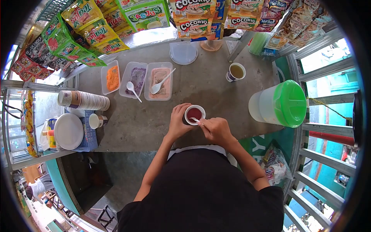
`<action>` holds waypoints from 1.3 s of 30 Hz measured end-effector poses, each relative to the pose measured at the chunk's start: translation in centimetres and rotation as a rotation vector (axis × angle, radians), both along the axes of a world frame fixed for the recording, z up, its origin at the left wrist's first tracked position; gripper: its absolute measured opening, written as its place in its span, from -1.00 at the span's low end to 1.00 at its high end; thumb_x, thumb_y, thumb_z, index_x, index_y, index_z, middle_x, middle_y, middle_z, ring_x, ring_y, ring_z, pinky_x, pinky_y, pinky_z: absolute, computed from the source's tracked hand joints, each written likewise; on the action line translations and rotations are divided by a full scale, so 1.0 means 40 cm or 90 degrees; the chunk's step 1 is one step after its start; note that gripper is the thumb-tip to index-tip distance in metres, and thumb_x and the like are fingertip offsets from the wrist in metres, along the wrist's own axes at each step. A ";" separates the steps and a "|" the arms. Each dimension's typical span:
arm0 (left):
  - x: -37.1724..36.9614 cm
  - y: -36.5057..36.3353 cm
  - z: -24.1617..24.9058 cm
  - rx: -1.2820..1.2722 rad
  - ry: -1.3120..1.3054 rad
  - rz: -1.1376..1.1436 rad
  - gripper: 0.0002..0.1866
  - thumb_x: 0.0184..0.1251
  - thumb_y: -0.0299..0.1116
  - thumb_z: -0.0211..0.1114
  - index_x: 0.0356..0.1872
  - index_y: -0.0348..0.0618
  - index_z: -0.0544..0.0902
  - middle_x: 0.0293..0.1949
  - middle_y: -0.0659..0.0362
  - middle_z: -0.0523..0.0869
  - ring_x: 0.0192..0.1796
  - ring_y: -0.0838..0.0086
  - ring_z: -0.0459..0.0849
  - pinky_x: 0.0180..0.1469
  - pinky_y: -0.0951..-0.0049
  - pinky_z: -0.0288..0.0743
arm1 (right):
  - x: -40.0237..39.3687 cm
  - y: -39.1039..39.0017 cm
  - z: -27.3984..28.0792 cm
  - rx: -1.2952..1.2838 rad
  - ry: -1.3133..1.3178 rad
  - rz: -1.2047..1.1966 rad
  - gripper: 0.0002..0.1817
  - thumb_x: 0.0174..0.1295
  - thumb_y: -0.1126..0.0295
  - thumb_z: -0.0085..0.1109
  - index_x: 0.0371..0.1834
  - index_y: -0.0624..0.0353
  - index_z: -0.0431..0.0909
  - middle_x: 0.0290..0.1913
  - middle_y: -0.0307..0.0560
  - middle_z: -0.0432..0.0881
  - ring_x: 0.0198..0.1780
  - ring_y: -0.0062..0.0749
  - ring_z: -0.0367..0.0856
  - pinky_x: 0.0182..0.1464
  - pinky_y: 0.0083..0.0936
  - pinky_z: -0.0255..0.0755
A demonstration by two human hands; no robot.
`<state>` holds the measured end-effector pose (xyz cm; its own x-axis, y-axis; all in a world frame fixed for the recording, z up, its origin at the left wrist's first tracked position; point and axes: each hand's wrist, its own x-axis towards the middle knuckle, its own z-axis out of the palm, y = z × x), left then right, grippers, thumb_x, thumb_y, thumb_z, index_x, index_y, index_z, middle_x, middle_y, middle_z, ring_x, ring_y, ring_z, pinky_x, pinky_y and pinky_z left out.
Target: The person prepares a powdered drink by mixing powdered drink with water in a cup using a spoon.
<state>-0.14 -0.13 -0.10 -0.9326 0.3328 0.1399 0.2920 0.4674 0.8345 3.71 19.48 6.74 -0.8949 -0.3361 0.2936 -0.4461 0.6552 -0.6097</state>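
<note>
My left hand (pixel 179 120) is wrapped round the left side of a paper cup (pixel 187 118) on the counter's near part. Dark red liquid fills part of the cup. In my right hand (pixel 214 129) is a white plastic spoon (pixel 195 120), pinched by its handle, with its other end dipping into the liquid. Beyond the cup lie three clear tubs: one of orange powder (pixel 112 78), one of purple powder (pixel 137 79) and one of pinkish powder (pixel 162 75). White spoons rest on the purple and pinkish tubs.
A second paper cup (pixel 235 72) holds yellowish liquid at the back right. To the right lies or leans a clear container with a green lid (pixel 290 103). Stacked paper cups (pixel 85 100) and white plates (pixel 68 131) are at the left. Sachets (pixel 193 17) hang along the back.
</note>
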 end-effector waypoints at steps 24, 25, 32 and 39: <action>0.000 -0.001 -0.009 0.006 -0.023 -0.006 -0.19 -0.23 -0.28 0.67 0.20 -0.16 0.59 0.26 0.01 0.56 0.36 0.05 0.44 0.41 0.10 0.31 | -0.010 0.006 0.007 0.071 0.048 0.043 -0.86 0.29 0.34 0.27 -0.39 0.12 0.61 -0.61 -0.09 0.60 -0.54 -0.18 0.62 -0.44 -0.27 0.41; 0.001 0.000 -0.010 0.008 -0.015 -0.005 -0.21 -0.22 -0.28 0.67 0.20 -0.16 0.59 0.26 0.01 0.56 0.35 0.06 0.44 0.40 0.10 0.32 | -0.017 0.012 0.007 0.097 0.059 0.040 -0.86 0.29 0.34 0.27 -0.38 0.11 0.61 -0.59 -0.10 0.60 -0.53 -0.20 0.61 -0.44 -0.27 0.40; 0.003 0.002 0.004 0.008 -0.017 0.001 -0.24 -0.17 -0.26 0.68 0.19 -0.15 0.60 0.24 0.01 0.57 0.34 0.07 0.45 0.39 0.10 0.32 | -0.020 0.011 0.000 0.132 0.086 -0.012 -0.86 0.29 0.35 0.27 -0.40 0.11 0.58 -0.58 -0.12 0.60 -0.52 -0.20 0.61 -0.45 -0.28 0.38; 0.000 -0.002 0.002 0.006 -0.024 -0.011 -0.22 -0.20 -0.27 0.67 0.20 -0.16 0.59 0.25 0.01 0.57 0.34 0.06 0.45 0.40 0.10 0.31 | 0.009 -0.003 0.002 0.034 0.029 0.014 -0.82 0.30 0.38 0.26 -0.45 0.13 0.54 -0.61 -0.06 0.59 -0.56 -0.11 0.60 -0.46 -0.22 0.41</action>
<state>-0.12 -0.22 0.00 -0.9313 0.3476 0.1084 0.2687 0.4551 0.8489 4.08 19.35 6.81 -0.8733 -0.3723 0.3142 -0.4872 0.6759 -0.5530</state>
